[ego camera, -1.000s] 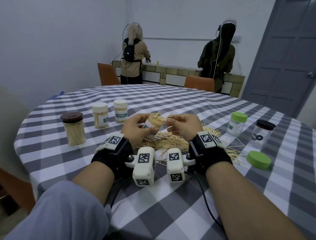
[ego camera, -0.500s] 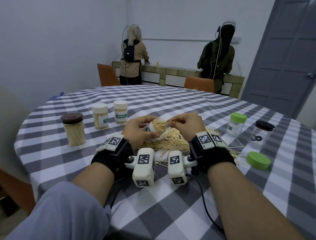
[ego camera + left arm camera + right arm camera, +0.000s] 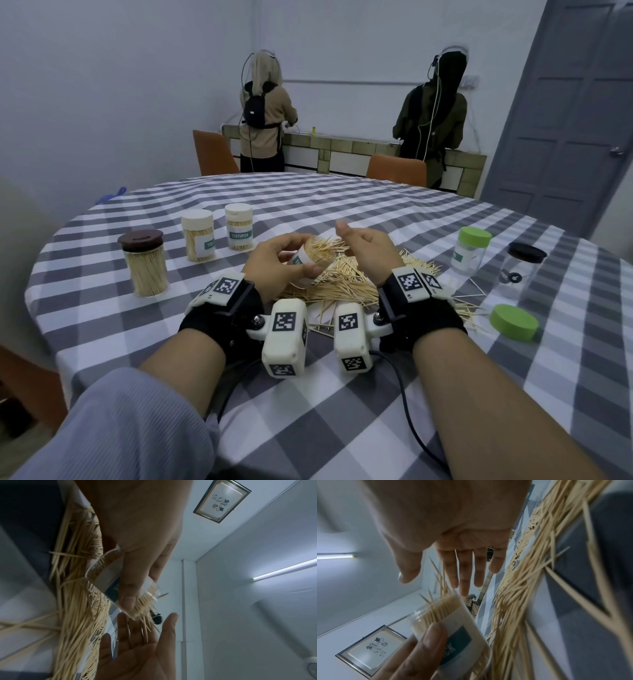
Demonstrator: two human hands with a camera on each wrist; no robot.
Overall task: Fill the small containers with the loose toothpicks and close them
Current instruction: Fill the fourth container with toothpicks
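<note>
Leftward of the flat, empty right hand point(image 3: 364, 247), the left hand point(image 3: 274, 263) grips a tilted, clear labelled toothpick container point(image 3: 310, 261), mouth seemingly facing that palm

Toothpick pile point(image 3: 346, 277) mid-table point(image 3: 342, 394), betw 3 jars point(image 3: 202, 236) left & 2 right.

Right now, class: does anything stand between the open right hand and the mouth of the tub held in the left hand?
Nothing visible blocks it. The right hand hovers open just beyond the tub, which the left hand grips tilted. Only the toothpicks sticking out of the tub's mouth lie between them.
</note>
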